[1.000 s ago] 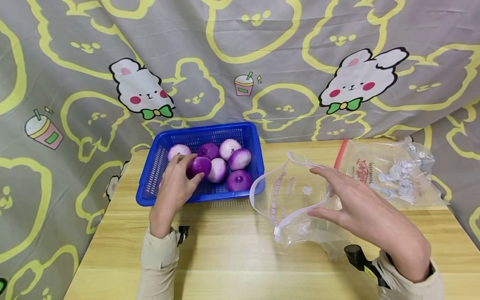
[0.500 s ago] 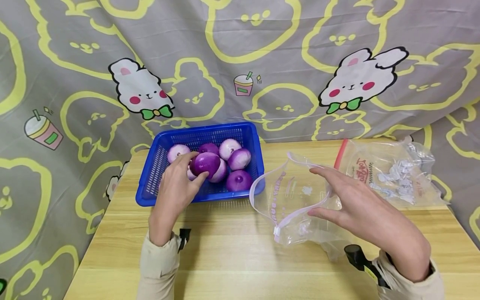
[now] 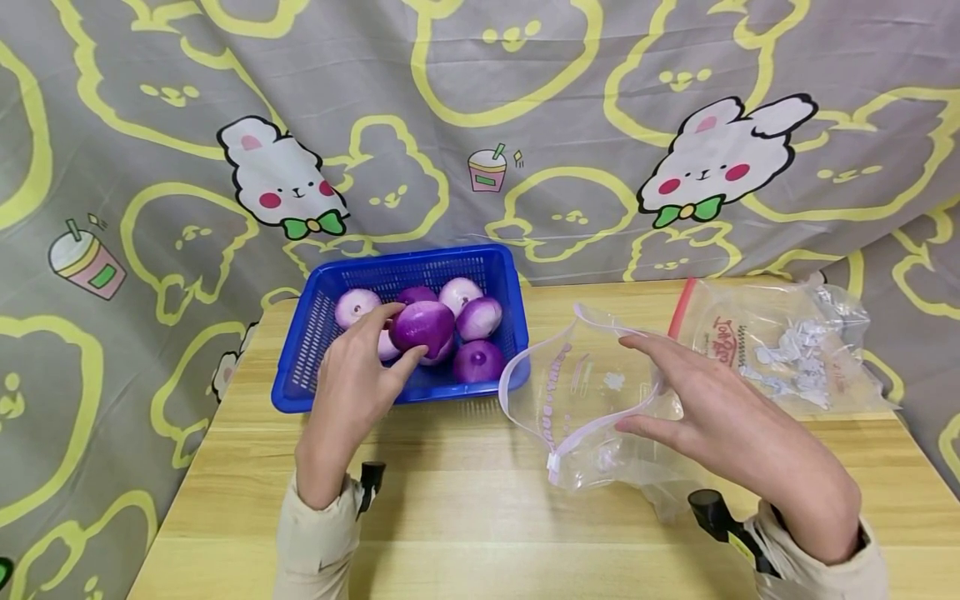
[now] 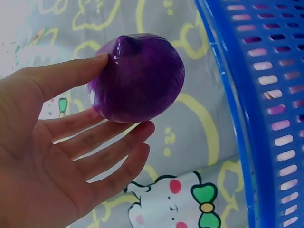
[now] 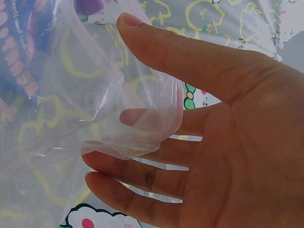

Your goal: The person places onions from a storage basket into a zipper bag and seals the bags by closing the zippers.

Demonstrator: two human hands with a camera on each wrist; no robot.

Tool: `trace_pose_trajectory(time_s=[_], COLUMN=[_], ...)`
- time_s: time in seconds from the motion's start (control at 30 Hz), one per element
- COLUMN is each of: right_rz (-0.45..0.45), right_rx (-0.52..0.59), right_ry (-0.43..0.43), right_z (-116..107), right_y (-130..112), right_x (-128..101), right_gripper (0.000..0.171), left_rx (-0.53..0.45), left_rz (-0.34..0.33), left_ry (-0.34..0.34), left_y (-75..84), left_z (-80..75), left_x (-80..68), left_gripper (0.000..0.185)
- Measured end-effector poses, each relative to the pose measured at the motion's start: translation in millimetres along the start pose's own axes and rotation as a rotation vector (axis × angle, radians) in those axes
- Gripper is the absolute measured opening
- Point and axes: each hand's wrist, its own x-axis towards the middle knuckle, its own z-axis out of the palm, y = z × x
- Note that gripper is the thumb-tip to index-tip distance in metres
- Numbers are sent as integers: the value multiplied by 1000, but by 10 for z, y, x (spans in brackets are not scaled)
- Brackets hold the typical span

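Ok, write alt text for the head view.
A left hand lifts a purple onion above a blue basket of onions, while the right hand holds a clear zip bag open on a wooden table. Another bag lies at right.

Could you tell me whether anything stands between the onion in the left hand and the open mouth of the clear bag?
Only the basket's right wall rises between them. The onion in the left hand is raised above it, and the right hand holds the clear bag open beyond.
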Motion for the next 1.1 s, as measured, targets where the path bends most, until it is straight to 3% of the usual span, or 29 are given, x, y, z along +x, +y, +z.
trace_pose_trajectory(time_s=[0.3, 0.73, 1.1], right_rz=[-9, 1, -37], right_rx=[-6, -3, 9], right_ry=[8, 5, 25], right_z=[9, -5, 12], right_y=[-5, -12, -22], right_x=[10, 4, 2], right_gripper=[88, 89, 85], left_rx=[-58, -103, -171], left_rz=[43, 162, 320], left_ry=[10, 18, 9], left_y=[136, 352, 525], left_z=[-53, -76, 3], left_x=[-51, -107, -191], left_gripper=[56, 58, 54])
